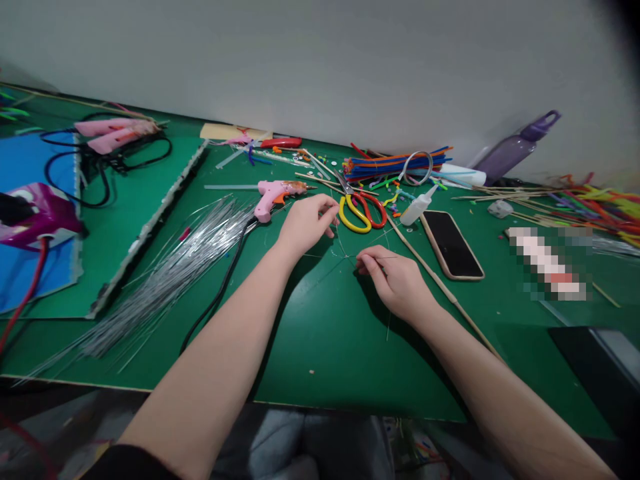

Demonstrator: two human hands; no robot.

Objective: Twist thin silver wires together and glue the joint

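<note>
Thin wires [346, 256] cross one another in a star shape between my hands, above the green table. My left hand [307, 225] is closed, its thumb and fingertips pinching one of the wires at the upper left of the crossing. Lower and to the right, my right hand [395, 277] pinches another wire close to where they meet. Scissors with yellow and red handles [356, 215] lie just beyond my hands. A pink hot glue gun [273, 199] rests behind my left hand. Left of my forearm is a bundle of silvery wires [185, 260].
On the right lie a phone [453, 243], a small white glue bottle [417, 208] and a long wooden stick [440, 283]. Pipe cleaners [395, 165] and a purple bottle [515, 152] are by the wall. A green board [145, 233] and a purple device [40, 217] occupy the left.
</note>
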